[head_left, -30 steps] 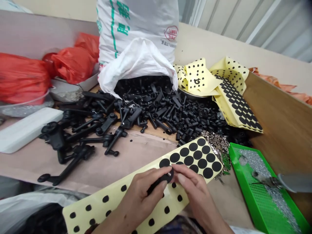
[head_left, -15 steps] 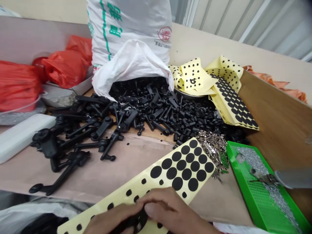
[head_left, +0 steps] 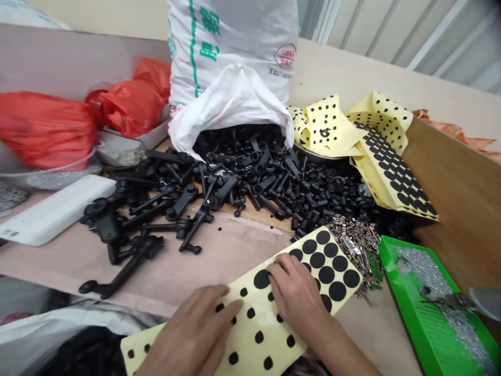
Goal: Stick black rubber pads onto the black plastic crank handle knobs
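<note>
My left hand [head_left: 190, 334] lies palm down with its fingers stretched out on a long yellow backing sheet [head_left: 274, 347]. The sheet carries round black pads and small leftover dots. My right hand [head_left: 297, 295] rests on the same sheet. Its fingertips touch the sheet beside a black pad [head_left: 261, 279] at the edge of the full rows. Neither hand visibly holds anything. Behind the sheet lies a heap of small black plastic parts [head_left: 282, 180]. It spills from a white bag [head_left: 230, 99].
Longer black arms [head_left: 136, 250] lie at the left by a white box [head_left: 55, 209] and red bags [head_left: 43, 128]. Metal clips [head_left: 354, 243] sit beside a green tray [head_left: 388, 279] of small screws. More pad sheets [head_left: 385, 162] lean on the wooden wall [head_left: 450, 183].
The black part held between both hands is out of sight now. Both hands have moved apart and lie flat on the yellow sheet. The view has shifted slightly.
</note>
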A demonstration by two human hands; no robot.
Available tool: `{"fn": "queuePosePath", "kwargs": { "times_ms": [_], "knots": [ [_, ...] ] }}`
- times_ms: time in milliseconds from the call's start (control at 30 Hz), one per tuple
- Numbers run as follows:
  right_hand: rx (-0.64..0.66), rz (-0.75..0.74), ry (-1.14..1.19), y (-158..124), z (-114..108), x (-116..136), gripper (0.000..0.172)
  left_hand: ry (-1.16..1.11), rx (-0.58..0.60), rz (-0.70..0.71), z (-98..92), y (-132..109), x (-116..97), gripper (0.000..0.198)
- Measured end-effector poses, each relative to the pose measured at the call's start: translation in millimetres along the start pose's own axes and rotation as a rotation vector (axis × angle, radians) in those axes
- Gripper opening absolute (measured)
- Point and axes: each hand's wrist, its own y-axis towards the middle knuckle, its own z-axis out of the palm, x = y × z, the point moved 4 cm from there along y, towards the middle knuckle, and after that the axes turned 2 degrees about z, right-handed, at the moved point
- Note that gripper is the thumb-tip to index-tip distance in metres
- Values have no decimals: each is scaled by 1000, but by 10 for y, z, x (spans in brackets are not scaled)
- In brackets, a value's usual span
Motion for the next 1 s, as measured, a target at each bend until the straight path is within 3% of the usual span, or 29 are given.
{"fn": "queuePosePath", "kwargs": {
  "times_ms": [133,267,367,533,633,833,1000],
  "knots": [
    [-27,-6,54,-27,-41,16,20,169,122,62,285,436,-193,35],
    [12,0,282,-32,-119,13,19,267,128,47,446,494,-212,39],
    [-8,25,356,-7,-148,-10,16,268,98,58,473,436,-194,36],
    [57,31,172,38,-48,-6,17,253,71,59,477,404,-179,34],
    [78,37,177,45,-44,-27,17,243,50,54,497,412,-180,31],
    [5,106,339,52,-233,-222,16,247,124,103,565,628,-265,38],
    [-24,102,349,34,-206,-269,17,290,170,103,611,785,-281,24]
  ]
}}
